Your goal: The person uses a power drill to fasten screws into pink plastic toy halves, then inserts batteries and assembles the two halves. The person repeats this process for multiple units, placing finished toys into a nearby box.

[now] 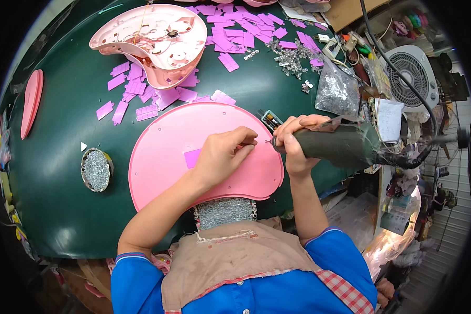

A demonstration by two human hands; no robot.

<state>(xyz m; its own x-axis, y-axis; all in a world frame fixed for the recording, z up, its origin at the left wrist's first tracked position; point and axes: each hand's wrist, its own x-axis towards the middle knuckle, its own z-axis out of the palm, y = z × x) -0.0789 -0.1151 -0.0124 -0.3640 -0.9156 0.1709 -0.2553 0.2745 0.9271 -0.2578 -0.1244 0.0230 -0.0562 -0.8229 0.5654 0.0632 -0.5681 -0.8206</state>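
A large pink rounded plastic panel [162, 146] lies flat on the dark green table [57, 199] in front of me. My left hand [222, 154] rests on it, fingertips pinched at the tool's tip, partly covering a small purple rectangular piece [192, 157]. My right hand [293, 144] grips a dark green powered screwdriver [340, 145], held level with its tip pointing left toward my left fingertips over the panel's right edge. A black cable runs from the tool's rear up to the right.
A round tin of small screws [96, 169] sits left of the panel. Pink shell halves [157, 39] and several purple pieces [235, 31] lie at the back. A bag of metal parts [336, 89], a white fan [411, 78], and a flat red piece [31, 102] stand around.
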